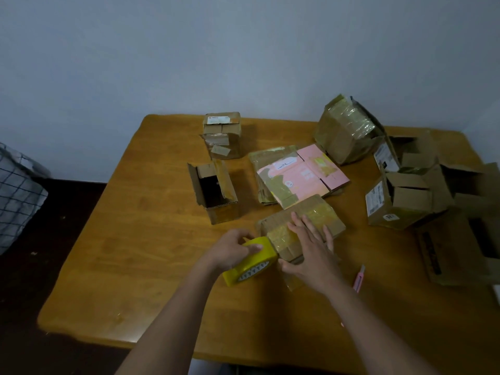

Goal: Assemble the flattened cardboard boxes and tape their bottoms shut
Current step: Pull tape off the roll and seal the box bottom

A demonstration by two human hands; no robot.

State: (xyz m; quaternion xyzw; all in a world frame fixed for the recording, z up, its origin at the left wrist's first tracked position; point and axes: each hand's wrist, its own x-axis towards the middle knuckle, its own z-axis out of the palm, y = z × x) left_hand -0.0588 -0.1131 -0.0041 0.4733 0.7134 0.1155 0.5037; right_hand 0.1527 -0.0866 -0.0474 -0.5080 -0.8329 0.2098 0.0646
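A small cardboard box point(319, 212) lies bottom-up near the middle of the wooden table point(151, 239), with strips of clear tape across its flaps. My right hand point(311, 247) lies flat on it, fingers straight, pressing the tape down. My left hand point(232, 250) grips a yellow tape dispenser point(254, 263) at the box's near left corner, its toothed blade facing me. A flattened pink box point(300, 174) lies just behind on other flat cardboard.
An open narrow box point(213, 190) stands to the left, two small stacked boxes point(223, 133) behind it. A taped box point(346, 131) and several open boxes point(405, 201) crowd the right side. A pink utility knife point(359, 277) lies by my right wrist.
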